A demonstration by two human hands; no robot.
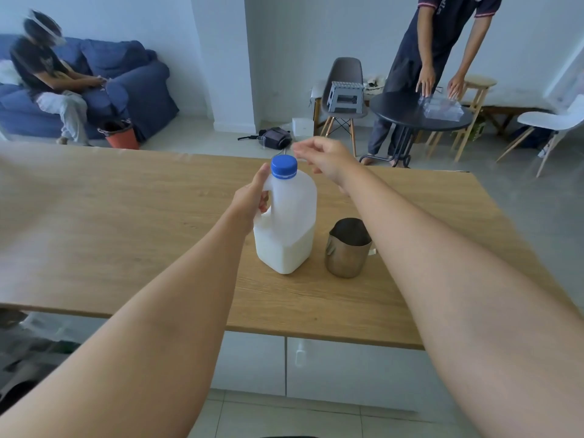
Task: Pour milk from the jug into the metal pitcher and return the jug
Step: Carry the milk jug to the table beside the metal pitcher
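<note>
A translucent plastic milk jug (289,229) stands upright on the wooden table (126,222), about a third full of milk, its blue cap (284,166) screwed on. My left hand (252,196) is wrapped around the jug's handle. Just right of the jug stands the empty metal pitcher (347,248), spout facing left, its handle hidden behind my right forearm. My right hand (325,158) hovers just right of the cap and slightly above it, fingers apart and curled toward it, holding nothing.
Beyond the table's far edge, a person sits on a blue sofa (126,86) at the left. Another person leans over a round black table (420,112) at the right, with chairs (343,86) and stools around it. White cabinet doors (316,368) lie below the tabletop.
</note>
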